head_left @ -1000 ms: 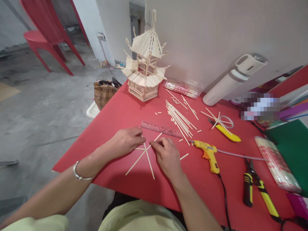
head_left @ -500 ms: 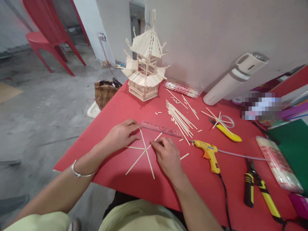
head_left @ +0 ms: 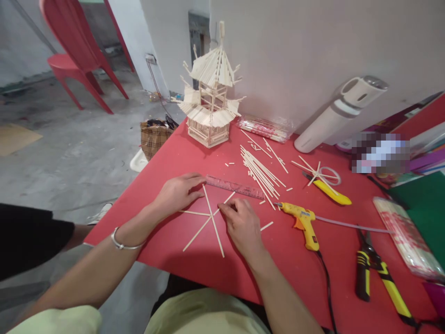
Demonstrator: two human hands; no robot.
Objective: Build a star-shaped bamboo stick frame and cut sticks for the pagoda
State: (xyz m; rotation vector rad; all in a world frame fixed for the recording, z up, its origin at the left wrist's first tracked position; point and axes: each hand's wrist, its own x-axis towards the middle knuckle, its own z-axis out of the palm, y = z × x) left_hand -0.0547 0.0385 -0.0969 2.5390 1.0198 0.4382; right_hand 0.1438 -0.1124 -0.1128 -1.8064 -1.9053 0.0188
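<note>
Three thin wooden sticks [head_left: 212, 221] lie crossed like a star on the red table [head_left: 174, 157]. My left hand [head_left: 177, 192] rests flat beside them, fingers stretched toward the upper tip of one stick and the end of a clear pink ruler [head_left: 234, 187]. My right hand [head_left: 241, 225] sits just right of the crossing, its fingers curled and pinched near the crossing point; what they grip is hidden.
A stick pagoda model [head_left: 210, 104] stands at the back. Loose sticks [head_left: 260, 171], a yellow glue gun [head_left: 302, 222], a yellow cutter [head_left: 328, 192], yellow-handled pliers [head_left: 378, 278], stick packets [head_left: 266, 127] and a white tube [head_left: 339, 113] lie right. Another person's dark-clothed limb [head_left: 31, 236] shows left.
My left hand opened and slid up-left off the crossing toward the ruler's end. One stick now points up to the ruler. A dark-clothed person has come into view at the left.
</note>
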